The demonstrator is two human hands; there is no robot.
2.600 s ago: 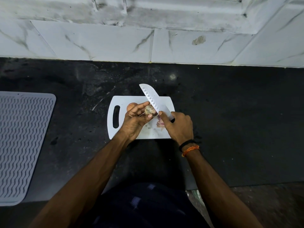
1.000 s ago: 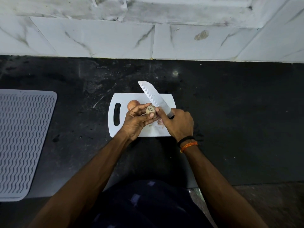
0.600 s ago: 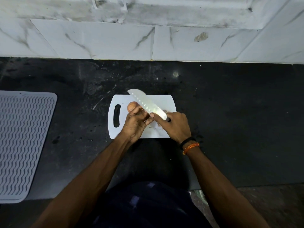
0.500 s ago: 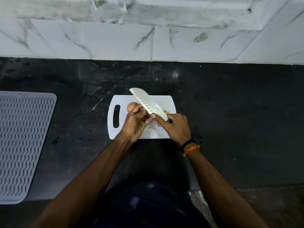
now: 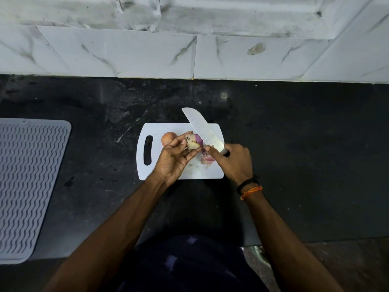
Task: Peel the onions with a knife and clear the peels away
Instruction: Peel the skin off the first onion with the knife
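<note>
The left hand (image 5: pixel 173 160) is gripping a partly peeled onion (image 5: pixel 194 141) between curled fingers and thumb, holding it above the white cutting board (image 5: pixel 185 173); purple flesh is showing on the onion's right side, while dry tan skin is covering its near and left parts. The right hand (image 5: pixel 233 162) is clenching the handle of the knife (image 5: pixel 203 129), with its forefinger reaching forward beside the heel of the blade; the blade is slanting up and to the far left, its edge lying just against the right side of the onion, its tip passing beyond the far edge of the board. Half a second ago the blade was lying flatter and further left, across the top of the left hand, with the onion hidden under it; now it is standing steeper and further right, and the onion is showing in the open with more purple exposed.

A loose heap of pinkish peels (image 5: pixel 207 158) is lying on the board just near the onion, beneath the right forefinger; a second onion (image 5: pixel 168 138), unpeeled and orange-brown, is sitting on the board to the left, partly behind the left fingers, where it was lying earlier too. The board is resting on a black countertop (image 5: pixel 294 144), its handle slot facing left; a grey ribbed mat (image 5: pixel 27 182) is lying well apart at the left edge; white marble tiles (image 5: pixel 126 53) are running along the far side; black and orange bands (image 5: pixel 249 187) are circling the right wrist.
</note>
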